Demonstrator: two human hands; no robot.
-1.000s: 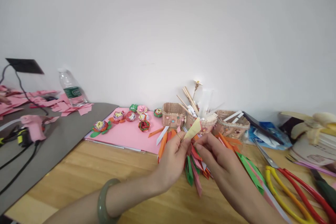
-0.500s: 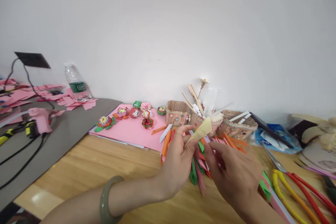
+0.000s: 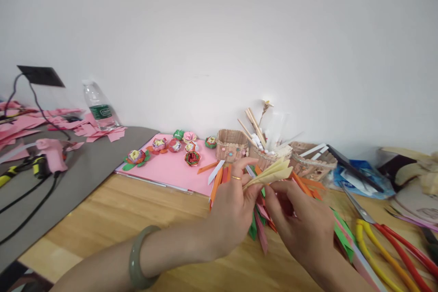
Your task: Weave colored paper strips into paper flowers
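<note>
My left hand [image 3: 232, 210], with a ring and a green bangle on its wrist, pinches the narrow end of several folded pale yellow paper pieces [image 3: 273, 172], which fan out up and to the right. Close beside it, my right hand [image 3: 303, 219] has its fingers curled together near the base of the yellow paper; whatever lies between its fingertips is hidden. Behind and below both hands lies a heap of folded paper strips [image 3: 260, 232] in orange, green, pink and white.
Paper flowers [image 3: 192, 159] stand on a pink sheet [image 3: 164, 171]. Woven baskets [image 3: 231, 145] line the wall. Scissors [image 3: 366, 219] with red handles and a yellow-handled tool [image 3: 364, 248] lie right. A pink glue gun [image 3: 53, 155] and a bottle [image 3: 99, 107] are left.
The yellow paper in my left hand has turned and spread from a narrow shape into a fan of several layers. My right hand has shifted slightly left.
</note>
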